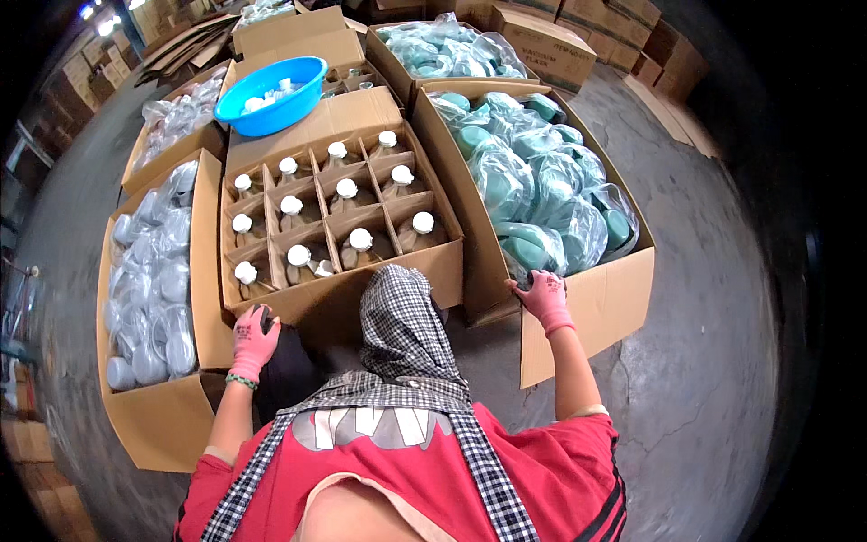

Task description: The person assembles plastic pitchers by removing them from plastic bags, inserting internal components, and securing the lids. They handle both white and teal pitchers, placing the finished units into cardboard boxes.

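Concrete floor of a warehouse, open cartons packed tight on it. Far left: carton of bagged grey lids. Next, the left hand, pink glove, fingers curled down onto a dark object at the near-left corner of the divided carton; can't tell if it grips or just rests. That carton sits btwn both hands, just ahead of them, w/ white-capped bottles upright in cardboard cells. Blue basin w/ white caps rests on a flap behind it. Right hand, also gloved, fingers spread, pressed on the near-left corner of the carton of bagged teal bowls. More cartons stacked at back.
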A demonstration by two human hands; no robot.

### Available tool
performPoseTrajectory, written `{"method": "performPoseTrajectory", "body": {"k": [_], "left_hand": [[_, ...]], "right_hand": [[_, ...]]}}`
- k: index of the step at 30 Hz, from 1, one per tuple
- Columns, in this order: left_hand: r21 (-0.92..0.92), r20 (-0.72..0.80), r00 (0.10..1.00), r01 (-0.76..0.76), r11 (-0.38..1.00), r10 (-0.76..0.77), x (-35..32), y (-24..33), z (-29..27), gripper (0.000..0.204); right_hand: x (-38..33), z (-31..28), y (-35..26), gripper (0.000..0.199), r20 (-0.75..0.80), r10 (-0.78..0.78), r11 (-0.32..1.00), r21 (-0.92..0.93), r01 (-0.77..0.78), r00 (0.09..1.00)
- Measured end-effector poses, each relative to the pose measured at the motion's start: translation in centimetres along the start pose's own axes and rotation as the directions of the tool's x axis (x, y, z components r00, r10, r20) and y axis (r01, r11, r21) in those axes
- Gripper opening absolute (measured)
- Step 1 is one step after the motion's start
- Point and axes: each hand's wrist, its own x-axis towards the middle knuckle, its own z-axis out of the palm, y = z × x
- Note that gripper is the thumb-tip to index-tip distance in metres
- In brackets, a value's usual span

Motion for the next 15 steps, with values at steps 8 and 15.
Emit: {"method": "performPoseTrajectory", "body": {"k": [8,15], "left_hand": [[0.199,-0.034,0.995,-0.084,0.977,0.092,-0.4,0.0,1.0,0.037],[-0.157,-0.068,0.998,-0.001,0.988,-0.01,-0.8,-2.9,1.3,0.037]], "right_hand": [[0.9,2.0,-4.1,0.034,0.088,0.115,0.989,0.081,-0.122,0.99],[-1.9,3.4,0.0,0.032,0.032,0.052,0.998,0.026,-0.053,0.998]]}}
